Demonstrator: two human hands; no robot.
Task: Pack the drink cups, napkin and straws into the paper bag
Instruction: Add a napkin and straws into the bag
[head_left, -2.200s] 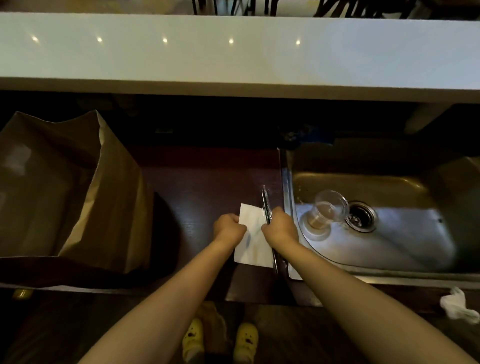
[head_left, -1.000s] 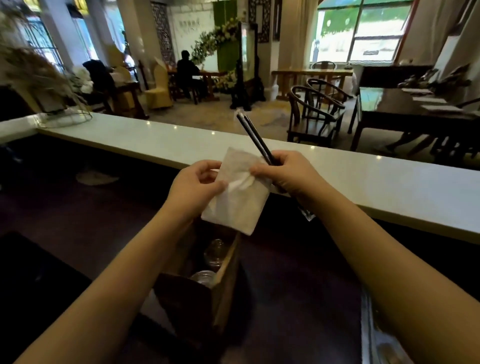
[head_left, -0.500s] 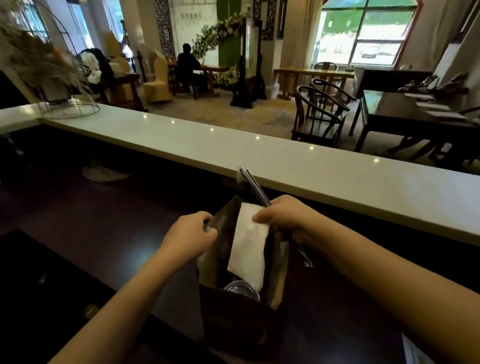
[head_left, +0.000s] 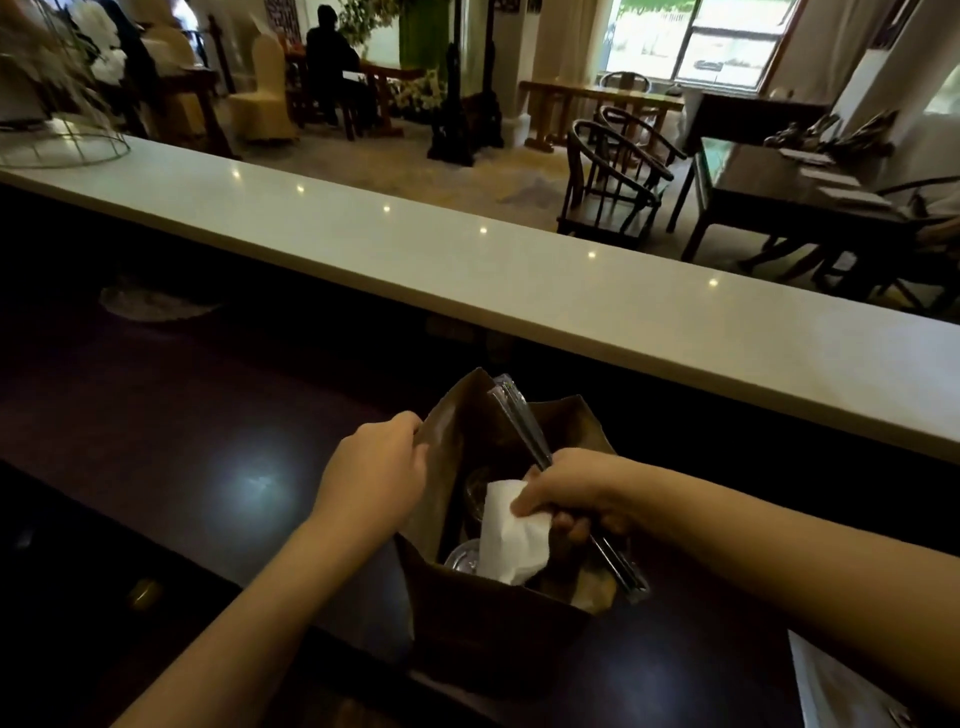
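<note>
The brown paper bag (head_left: 483, 623) stands open on the dark counter, low in the head view. My left hand (head_left: 376, 480) grips the bag's left rim and holds it apart. My right hand (head_left: 571, 493) is over the opening, shut on a white napkin (head_left: 511, 535) and wrapped dark straws (head_left: 519, 415). The napkin hangs down inside the bag. The straws slant across the opening, their top end above the far rim. Clear lids of drink cups (head_left: 462, 556) show inside the bag under the napkin.
A long white bar top (head_left: 519, 270) runs behind the bag, above the dark counter (head_left: 208, 441). The sink's steel edge (head_left: 831, 686) shows at the lower right. Beyond the bar are chairs, tables and a seated person.
My right hand has dropped lower, taking the napkin and straws deeper into the bag. My left hand has shifted to the bag's left rim and pulled it wider.
</note>
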